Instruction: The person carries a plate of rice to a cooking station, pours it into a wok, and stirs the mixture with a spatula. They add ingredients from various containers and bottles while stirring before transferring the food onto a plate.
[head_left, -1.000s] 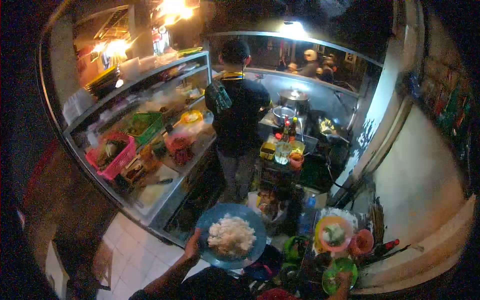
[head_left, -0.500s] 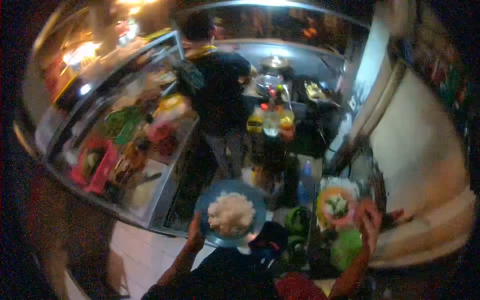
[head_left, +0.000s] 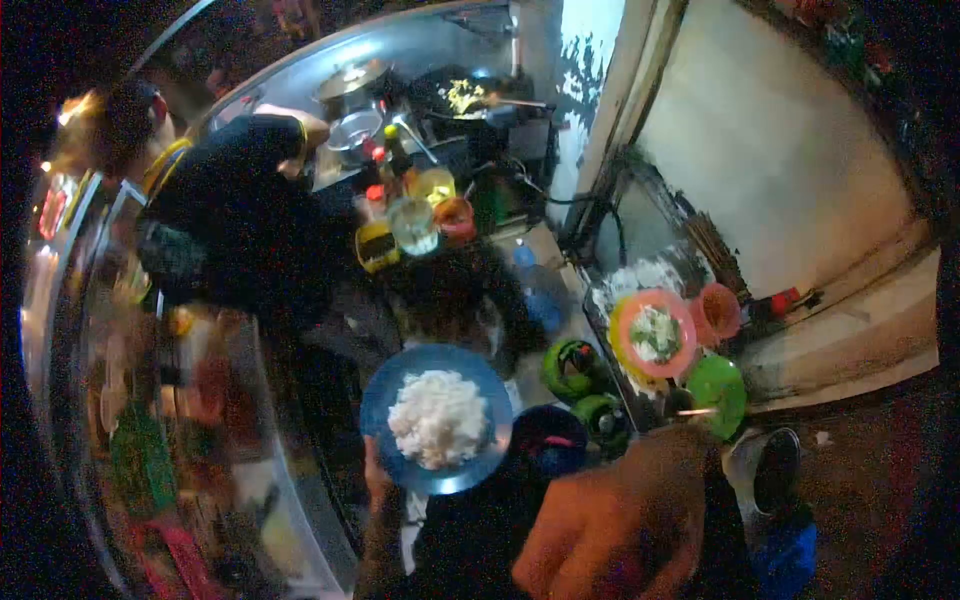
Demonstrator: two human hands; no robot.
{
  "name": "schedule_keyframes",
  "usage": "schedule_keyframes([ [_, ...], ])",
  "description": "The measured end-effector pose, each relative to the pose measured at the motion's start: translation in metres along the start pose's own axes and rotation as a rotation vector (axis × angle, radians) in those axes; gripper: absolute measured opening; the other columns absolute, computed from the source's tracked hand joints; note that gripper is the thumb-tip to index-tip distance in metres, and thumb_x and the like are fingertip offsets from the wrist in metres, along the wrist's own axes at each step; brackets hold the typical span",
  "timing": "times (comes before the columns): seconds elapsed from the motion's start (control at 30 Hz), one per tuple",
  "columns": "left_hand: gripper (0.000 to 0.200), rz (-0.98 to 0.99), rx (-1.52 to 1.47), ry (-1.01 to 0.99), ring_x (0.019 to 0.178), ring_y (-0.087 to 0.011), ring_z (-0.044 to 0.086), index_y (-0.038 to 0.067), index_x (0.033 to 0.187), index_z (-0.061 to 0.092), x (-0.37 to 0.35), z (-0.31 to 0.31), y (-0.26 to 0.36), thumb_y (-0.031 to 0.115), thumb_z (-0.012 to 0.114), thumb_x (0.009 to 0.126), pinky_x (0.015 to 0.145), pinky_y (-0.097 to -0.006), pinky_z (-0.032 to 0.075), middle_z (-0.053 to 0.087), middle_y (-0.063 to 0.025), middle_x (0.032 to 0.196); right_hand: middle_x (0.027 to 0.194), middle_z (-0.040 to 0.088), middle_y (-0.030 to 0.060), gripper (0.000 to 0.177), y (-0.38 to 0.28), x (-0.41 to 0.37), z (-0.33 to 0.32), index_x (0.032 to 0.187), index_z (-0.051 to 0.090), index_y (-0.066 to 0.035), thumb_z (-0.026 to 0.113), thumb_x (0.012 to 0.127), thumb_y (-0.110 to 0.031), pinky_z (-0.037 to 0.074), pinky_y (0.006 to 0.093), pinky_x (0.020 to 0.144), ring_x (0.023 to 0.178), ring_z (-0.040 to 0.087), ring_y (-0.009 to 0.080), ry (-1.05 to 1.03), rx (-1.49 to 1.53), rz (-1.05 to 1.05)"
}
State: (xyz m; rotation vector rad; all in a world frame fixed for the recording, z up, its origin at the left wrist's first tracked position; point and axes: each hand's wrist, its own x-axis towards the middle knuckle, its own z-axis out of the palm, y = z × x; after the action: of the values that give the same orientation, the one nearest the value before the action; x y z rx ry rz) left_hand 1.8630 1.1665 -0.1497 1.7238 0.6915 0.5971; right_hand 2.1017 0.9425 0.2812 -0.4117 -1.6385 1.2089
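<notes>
Now the left hand (head_left: 378, 482) grips the near rim of the blue plate (head_left: 392, 400), thumb over the edge, holding it level above the floor as it did a second ago. The heap of white rice (head_left: 437, 418) sits in the plate's middle. The right hand (head_left: 612, 522) has left the dishes and come back close to the camera. Its fingers are curled shut, and whether they hold anything cannot be told. Beyond it on the tabletop (head_left: 640, 225) lie the green plate (head_left: 718, 385) and the pink plate (head_left: 655, 335), just beside each other. The view has swung right, so the co-worker (head_left: 240, 215) in a dark shirt now stands at upper left.
</notes>
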Motion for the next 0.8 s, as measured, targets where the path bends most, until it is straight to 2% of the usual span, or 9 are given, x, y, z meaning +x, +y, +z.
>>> schedule_keyframes([
  [0.07, 0.034, -0.632, -0.932, -0.225, 0.070, -0.0183, 0.053, 0.008, 0.098, 0.057, 0.065, -0.021, 0.043, 0.036, 0.039, 0.090, 0.066, -0.0331, 0.046, 0.057, -0.0048, 0.083, 0.072, 0.051, 0.0106, 0.025, 0.005, 0.027, -0.033, 0.088, 0.059, 0.001, 0.060, 0.077, -0.022, 0.040, 0.0306, 0.047, 0.058, 0.051, 0.0219, 0.028, 0.126, -0.030],
  [0.1, 0.048, -0.524, -0.618, -0.079, 0.120, -0.0216, 0.033, -0.007, 0.128, 0.027, 0.087, 0.006, 0.147, 0.025, 0.033, 0.093, 0.100, -0.0304, 0.024, 0.033, -0.0143, 0.131, 0.071, 0.050, 0.0102, 0.025, 0.011, 0.041, -0.050, 0.088, 0.058, 0.002, 0.060, 0.077, -0.020, 0.039, 0.0305, 0.047, 0.058, 0.050, 0.0213, 0.044, 0.169, -0.077],
  [0.23, 0.047, -0.381, -0.591, -0.153, 0.103, -0.0209, 0.048, 0.001, 0.119, 0.044, 0.160, -0.002, 0.100, 0.037, 0.034, 0.091, 0.092, -0.0330, 0.036, 0.050, -0.0089, 0.113, 0.076, 0.053, 0.0127, 0.027, 0.009, 0.054, -0.111, 0.095, 0.058, 0.002, 0.058, 0.078, -0.019, 0.042, 0.0303, 0.052, 0.062, 0.052, 0.0222, 0.037, 0.229, -0.075],
  [0.33, 0.045, -0.499, -0.790, -0.253, 0.116, -0.0191, 0.037, -0.007, 0.124, 0.033, 0.194, -0.001, 0.127, 0.025, 0.031, 0.093, 0.098, -0.0305, 0.029, 0.039, -0.0112, 0.126, 0.072, 0.054, 0.0082, 0.021, 0.023, 0.045, -0.161, 0.090, 0.062, 0.001, 0.066, 0.072, -0.009, 0.037, 0.0269, 0.043, 0.054, 0.051, 0.0162, 0.195, 0.050, -0.067],
  [0.47, 0.049, -0.463, -0.603, -0.119, 0.102, -0.0186, 0.049, -0.001, 0.118, 0.043, 0.231, -0.028, 0.084, 0.038, 0.034, 0.091, 0.090, -0.0294, 0.037, 0.050, -0.0067, 0.113, 0.059, 0.050, 0.0040, 0.025, 0.048, -0.022, -0.190, 0.061, 0.056, -0.005, 0.060, 0.080, -0.022, 0.035, 0.0255, 0.047, 0.053, 0.047, 0.0132, 1.191, -0.141, -0.067],
  [0.6, 0.050, -0.373, -0.410, -0.114, 0.106, -0.0168, 0.046, -0.002, 0.121, 0.041, 0.251, -0.005, 0.157, 0.037, 0.033, 0.091, 0.092, -0.0286, 0.035, 0.048, -0.0068, 0.117, 0.060, 0.047, 0.0002, 0.021, 0.112, -0.100, -0.190, 0.075, 0.055, -0.003, 0.050, 0.085, -0.021, 0.032, 0.0173, 0.040, 0.048, 0.044, 0.0061, 1.868, -0.040, 0.556],
  [0.7, 0.051, -0.448, -0.399, -0.237, 0.104, -0.0158, 0.045, -0.003, 0.118, 0.041, 0.267, 0.022, 0.183, 0.039, 0.030, 0.092, 0.091, -0.0285, 0.034, 0.047, -0.0090, 0.116, 0.062, 0.055, 0.0034, 0.033, 0.259, -0.201, -0.157, 0.091, 0.063, -0.004, 0.050, 0.084, -0.034, 0.040, 0.0259, 0.042, 0.045, 0.050, 0.0117, 1.717, -0.230, 1.055],
  [0.73, 0.050, -0.458, -0.396, -0.240, 0.102, -0.0154, 0.045, -0.003, 0.117, 0.043, 0.270, 0.028, 0.174, 0.039, 0.032, 0.092, 0.091, -0.0279, 0.034, 0.048, -0.0084, 0.114, 0.065, 0.059, 0.0091, 0.032, 0.332, -0.244, -0.142, 0.081, 0.062, -0.004, 0.052, 0.082, -0.035, 0.044, 0.0314, 0.047, 0.050, 0.056, 0.0175, 1.675, -0.664, 1.007],
  [0.8, 0.047, -0.450, -0.516, -0.243, 0.099, -0.0152, 0.047, -0.002, 0.115, 0.045, 0.275, 0.039, 0.120, 0.037, 0.034, 0.092, 0.090, -0.0277, 0.035, 0.049, -0.0073, 0.112, 0.066, 0.059, 0.0096, 0.032, 0.367, -0.264, -0.123, 0.081, 0.061, -0.004, 0.052, 0.082, -0.034, 0.044, 0.0320, 0.047, 0.051, 0.056, 0.0179, 1.524, -0.473, 1.282],
])
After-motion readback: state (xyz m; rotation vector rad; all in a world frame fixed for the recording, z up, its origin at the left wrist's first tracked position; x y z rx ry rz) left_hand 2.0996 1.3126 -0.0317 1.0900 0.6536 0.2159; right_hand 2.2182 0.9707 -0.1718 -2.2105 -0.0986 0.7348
